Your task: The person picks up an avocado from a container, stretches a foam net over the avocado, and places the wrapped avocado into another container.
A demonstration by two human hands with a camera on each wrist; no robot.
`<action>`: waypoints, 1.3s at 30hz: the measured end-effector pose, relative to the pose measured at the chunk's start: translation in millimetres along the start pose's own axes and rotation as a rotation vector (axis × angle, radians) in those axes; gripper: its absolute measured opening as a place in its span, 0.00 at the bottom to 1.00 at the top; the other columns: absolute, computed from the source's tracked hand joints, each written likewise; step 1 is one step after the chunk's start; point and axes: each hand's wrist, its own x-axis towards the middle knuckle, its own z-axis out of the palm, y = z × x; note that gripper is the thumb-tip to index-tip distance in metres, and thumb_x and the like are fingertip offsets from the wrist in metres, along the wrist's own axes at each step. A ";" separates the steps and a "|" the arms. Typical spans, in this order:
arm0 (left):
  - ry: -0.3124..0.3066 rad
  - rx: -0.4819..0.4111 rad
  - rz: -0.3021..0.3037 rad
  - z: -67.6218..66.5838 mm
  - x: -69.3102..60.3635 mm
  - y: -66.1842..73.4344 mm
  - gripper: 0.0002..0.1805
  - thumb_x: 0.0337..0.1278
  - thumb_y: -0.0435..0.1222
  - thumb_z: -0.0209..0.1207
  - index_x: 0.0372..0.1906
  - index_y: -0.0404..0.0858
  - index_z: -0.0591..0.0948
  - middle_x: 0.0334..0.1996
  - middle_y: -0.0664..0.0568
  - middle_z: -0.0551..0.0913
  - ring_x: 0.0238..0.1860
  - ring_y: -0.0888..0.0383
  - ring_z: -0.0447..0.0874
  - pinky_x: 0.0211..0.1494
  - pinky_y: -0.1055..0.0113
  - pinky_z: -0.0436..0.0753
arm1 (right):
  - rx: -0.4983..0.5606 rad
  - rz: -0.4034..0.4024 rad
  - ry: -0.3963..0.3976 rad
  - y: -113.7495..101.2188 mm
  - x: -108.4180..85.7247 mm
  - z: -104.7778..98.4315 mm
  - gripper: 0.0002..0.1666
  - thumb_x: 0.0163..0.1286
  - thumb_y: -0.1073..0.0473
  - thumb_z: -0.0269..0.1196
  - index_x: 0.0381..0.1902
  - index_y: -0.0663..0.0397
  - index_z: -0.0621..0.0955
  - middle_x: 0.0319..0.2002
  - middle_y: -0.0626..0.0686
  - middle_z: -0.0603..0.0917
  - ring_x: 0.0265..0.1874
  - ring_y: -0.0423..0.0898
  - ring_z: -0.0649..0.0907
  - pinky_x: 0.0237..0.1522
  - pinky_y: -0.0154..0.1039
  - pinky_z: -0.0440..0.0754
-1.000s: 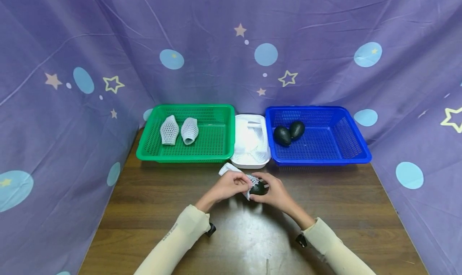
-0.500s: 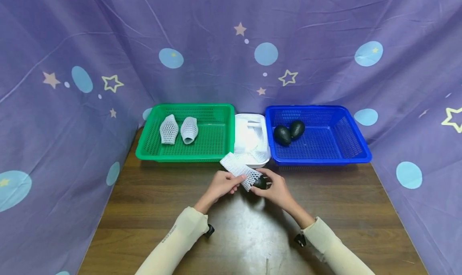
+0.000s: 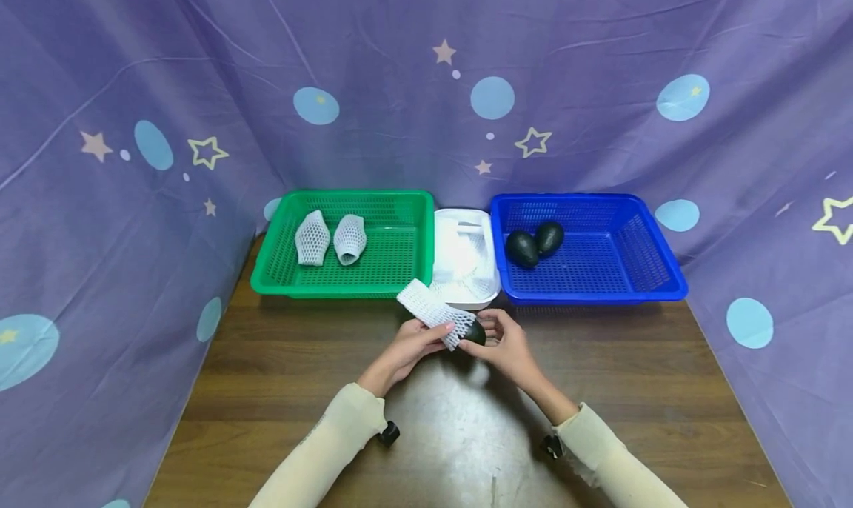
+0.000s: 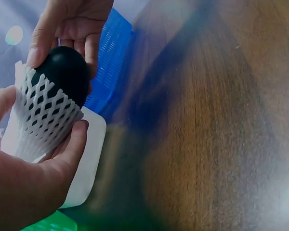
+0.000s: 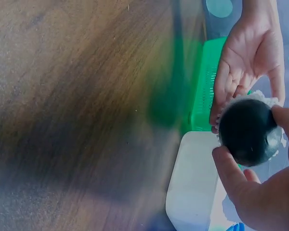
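A dark avocado point(image 3: 476, 333) sits part way inside a white foam net sleeve point(image 3: 426, 305), over the table in front of the white container. My left hand point(image 3: 406, 347) holds the sleeve near its mouth, thumb on one side and fingers on the other. The bare end of the avocado is gripped by my right hand point(image 3: 512, 350) between thumb and fingers. In the left wrist view the net point(image 4: 45, 115) stretches round the lower part of the avocado point(image 4: 65, 72). The right wrist view shows the avocado's rounded bare end point(image 5: 247, 133); most of the sleeve is hidden behind it.
A green basket point(image 3: 343, 292) at the left holds two net-wrapped avocados point(image 3: 312, 240). At the right, a blue basket point(image 3: 593, 298) holds two bare avocados point(image 3: 522, 249). Between them stands a white container point(image 3: 464, 301) with white netting inside. A purple curtain hangs behind the wooden table point(image 3: 266, 389).
The sleeve has swung up and its loose end now points toward the green basket. My left hand has shifted its hold, and the avocado is deeper in the net, slightly to the left.
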 end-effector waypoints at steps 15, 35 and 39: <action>0.017 -0.046 -0.060 15.2 -0.1 -0.9 0.24 0.72 0.42 0.60 0.60 0.27 0.75 0.44 0.54 0.86 0.46 0.63 0.85 0.57 0.65 0.84 | -0.005 -0.009 0.145 1.0 -0.3 10.7 0.24 0.54 0.67 0.79 0.47 0.66 0.82 0.41 0.63 0.88 0.41 0.52 0.87 0.48 0.36 0.86; 0.018 -0.044 -0.100 11.3 -3.2 13.0 0.25 0.68 0.41 0.62 0.57 0.23 0.77 0.39 0.53 0.87 0.41 0.62 0.87 0.52 0.65 0.86 | -0.034 -0.232 0.124 2.0 -11.8 15.7 0.31 0.52 0.74 0.77 0.55 0.74 0.79 0.51 0.72 0.84 0.46 0.66 0.87 0.44 0.53 0.88; 0.003 -0.010 -0.128 13.8 -7.0 9.8 0.28 0.66 0.43 0.64 0.57 0.22 0.78 0.40 0.51 0.87 0.41 0.61 0.87 0.55 0.63 0.86 | -0.016 -0.164 0.120 2.3 -16.1 17.7 0.29 0.53 0.72 0.77 0.54 0.71 0.81 0.48 0.70 0.86 0.43 0.63 0.89 0.43 0.47 0.89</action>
